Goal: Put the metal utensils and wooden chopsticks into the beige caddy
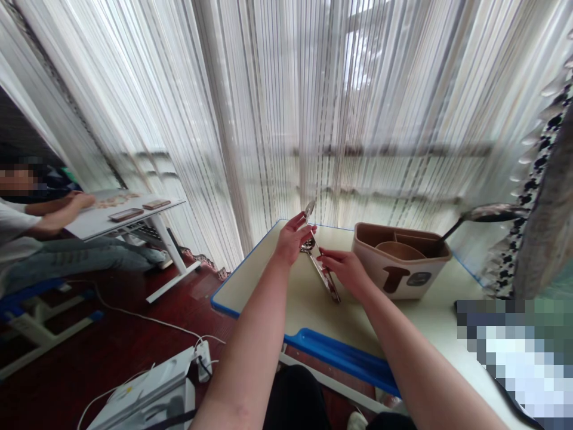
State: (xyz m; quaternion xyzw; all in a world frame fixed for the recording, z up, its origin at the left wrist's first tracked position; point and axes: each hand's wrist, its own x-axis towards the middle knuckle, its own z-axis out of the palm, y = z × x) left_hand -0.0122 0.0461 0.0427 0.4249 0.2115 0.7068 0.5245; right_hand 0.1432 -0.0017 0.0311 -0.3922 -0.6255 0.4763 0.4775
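Note:
A shiny metal spoon point(310, 209) is held up at a slant above the desk, its head uppermost. My left hand point(290, 237) has its fingers and thumb around the spoon just below the head. Lower down, my right hand point(342, 267) pinches the thin handle. Beneath them a metal slotted spoon point(308, 245) lies on the desk point(264, 280), its long handle pointing toward me; my hands partly cover it. To the right of my right hand stands a brown and white utensil holder point(403, 278) with compartments. A dark long-handled utensil point(456, 228) leans out of it.
Sheer curtains point(277, 119) hang right behind the desk. A blue tray edge point(335, 352) runs along its front. At the left a person point(27, 221) sits at a white table point(96, 221) with small pieces on it. A power strip point(203, 361) and cables lie below left.

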